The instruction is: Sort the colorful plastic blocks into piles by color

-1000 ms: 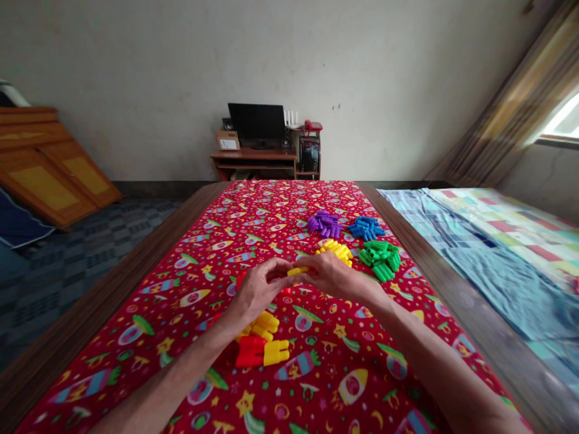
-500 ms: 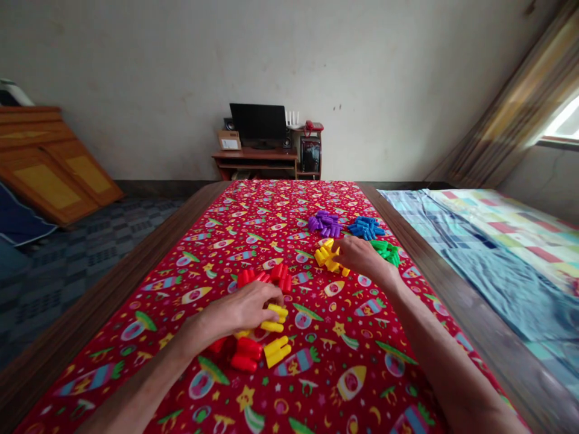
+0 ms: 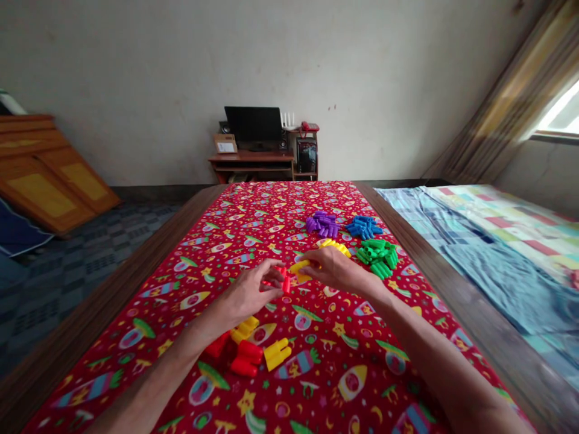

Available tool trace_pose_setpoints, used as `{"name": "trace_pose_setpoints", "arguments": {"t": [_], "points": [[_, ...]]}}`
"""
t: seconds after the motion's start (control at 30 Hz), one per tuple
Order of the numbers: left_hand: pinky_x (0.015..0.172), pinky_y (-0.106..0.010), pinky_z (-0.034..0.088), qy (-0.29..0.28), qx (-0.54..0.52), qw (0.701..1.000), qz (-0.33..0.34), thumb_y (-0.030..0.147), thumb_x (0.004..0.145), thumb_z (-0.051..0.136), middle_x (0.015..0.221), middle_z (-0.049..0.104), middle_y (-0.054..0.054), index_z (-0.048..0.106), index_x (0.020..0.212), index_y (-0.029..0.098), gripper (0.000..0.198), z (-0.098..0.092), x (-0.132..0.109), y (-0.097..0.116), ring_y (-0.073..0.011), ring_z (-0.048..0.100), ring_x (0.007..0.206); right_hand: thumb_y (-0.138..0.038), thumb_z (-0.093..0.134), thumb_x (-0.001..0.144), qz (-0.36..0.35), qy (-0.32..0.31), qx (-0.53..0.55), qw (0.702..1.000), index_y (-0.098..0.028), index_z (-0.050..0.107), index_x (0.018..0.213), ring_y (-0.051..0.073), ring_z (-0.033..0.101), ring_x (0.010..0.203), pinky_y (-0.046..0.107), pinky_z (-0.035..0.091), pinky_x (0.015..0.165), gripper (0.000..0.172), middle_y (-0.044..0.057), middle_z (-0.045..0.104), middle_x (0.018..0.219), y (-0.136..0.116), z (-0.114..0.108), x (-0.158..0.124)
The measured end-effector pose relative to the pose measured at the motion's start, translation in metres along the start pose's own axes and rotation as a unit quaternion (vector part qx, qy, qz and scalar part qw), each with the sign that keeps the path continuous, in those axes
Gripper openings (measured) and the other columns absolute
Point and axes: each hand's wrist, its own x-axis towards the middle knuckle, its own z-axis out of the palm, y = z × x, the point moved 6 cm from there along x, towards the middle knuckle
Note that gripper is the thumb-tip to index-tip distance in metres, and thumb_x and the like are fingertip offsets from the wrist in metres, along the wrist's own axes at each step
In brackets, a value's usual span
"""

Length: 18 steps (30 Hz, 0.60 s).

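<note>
Yellow block, pinched in right hand; red blocks at left hand, grip uncertain — seemingly a pairing step, alignment needed next.

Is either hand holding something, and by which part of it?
The right hand holds a yellow block by its end nearest that hand. The left hand is at the red blocks; whether it grips one cannot be told.

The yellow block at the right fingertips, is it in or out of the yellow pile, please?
Out: the right hand pinches the yellow block nearer than the yellow pile.
</note>
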Motion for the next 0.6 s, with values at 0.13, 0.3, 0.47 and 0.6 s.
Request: {"name": "trace_pose_setpoints", "arguments": {"t": [0.13,0.3,0.47,0.6], "points": [[0.091,-0.038,0.05,-0.132,0.205,0.97,-0.021,0.026,0.071,0.066,0.114,0.07,-0.006,0.063,0.115,0.025,0.044,-0.003,-0.022,-0.015,-0.027,0.065,0.104,-0.026,0.065,0.085,0.071,0.029,-0.104,0.992,-0.014,0.068,0.088,0.012,0.054,0.07,0.023,0.033,0.062,0.012,0.003,0.064,0.078,0.05,-0.022,-0.009],[0.094,-0.036,0.047,-0.144,0.301,0.943,-0.009,0.023,0.073,0.063,0.118,0.067,-0.006,0.064,0.117,0.026,0.044,-0.001,-0.041,-0.033,-0.0286,0.063,0.108,-0.025,0.067,0.083,0.133,0.033,-0.149,0.979,-0.017,0.067,0.101,0.019,0.06,0.094,0.026,0.041,0.078,0.02,0.008,0.068,0.098,0.081,-0.03,-0.018],[0.087,-0.036,0.046,-0.122,0.373,0.92,-0.002,0.014,0.073,0.056,0.102,0.07,-0.005,0.068,0.095,0.025,0.028,0.004,-0.039,-0.035,-0.0267,0.066,0.094,-0.023,0.065,0.083,0.14,0.042,-0.142,0.979,-0.018,0.067,0.102,0.018,0.06,0.092,0.025,0.04,0.074,0.02,0.007,0.069,0.097,0.084,-0.027,-0.013],[0.076,-0.033,0.046,-0.139,0.387,0.911,-0.022,0.011,0.073,0.052,0.092,0.071,-0.005,0.069,0.088,0.025,0.026,0.002,-0.029,-0.031,-0.0262,0.067,0.087,-0.025,0.059,0.086,0.161,0.06,-0.139,0.975,-0.017,0.069,0.093,0.014,0.057,0.072,0.023,0.033,0.061,0.014,0.005,0.068,0.082,0.079,-0.037,-0.008]]}}
